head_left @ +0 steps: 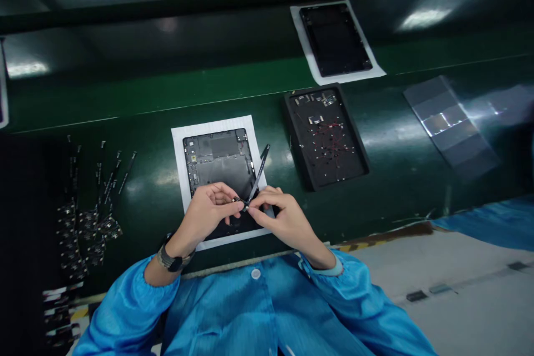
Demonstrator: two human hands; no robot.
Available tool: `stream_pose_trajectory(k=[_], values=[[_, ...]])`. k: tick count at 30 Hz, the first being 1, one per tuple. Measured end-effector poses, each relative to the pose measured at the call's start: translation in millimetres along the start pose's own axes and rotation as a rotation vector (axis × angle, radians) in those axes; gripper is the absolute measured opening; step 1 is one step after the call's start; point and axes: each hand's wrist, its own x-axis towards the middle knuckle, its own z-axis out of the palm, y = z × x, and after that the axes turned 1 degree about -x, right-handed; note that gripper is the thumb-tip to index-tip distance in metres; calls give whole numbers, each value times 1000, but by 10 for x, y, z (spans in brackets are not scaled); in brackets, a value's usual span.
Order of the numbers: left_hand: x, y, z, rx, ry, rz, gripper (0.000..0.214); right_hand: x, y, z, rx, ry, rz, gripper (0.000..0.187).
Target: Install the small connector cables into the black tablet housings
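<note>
Flex strip (258, 172): thin dark ribbon, middle of the frame, lower end pinched between both hands.
Long axis: runs from the fingertips up and to the right, over the right edge of the tablet shell (217, 158). Can't tell if the free end touches anything.
Left hand (208, 211): grip closed, thumb and forefinger pinching the strip's lower end from the left.
Right hand (280, 217): same deal, closed on that end from the right, fingertips pretty much meeting the left's.
Nearer hand: a tie at the held end, though the free end leans to the right hand's side.
Shell: lies open on a white sheet (178, 161), right under the hands.
Counts: one strip in hand, two shells on white sheets (second shell (336, 39) is upper right of centre), one black tray (325, 139) just right of the near shell, plus spare strips (104, 178) at left on the green tabletop (146, 117), too dark to count.
</note>
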Motion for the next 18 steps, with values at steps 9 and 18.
stream_pose_trajectory(k=[9,18], values=[[-43,-27,64,74,122,38,21,-11,11,39,-12,23,38,16],[-72,1,94,80,164,29,19,-1,3,21,-24,0,58,14]])
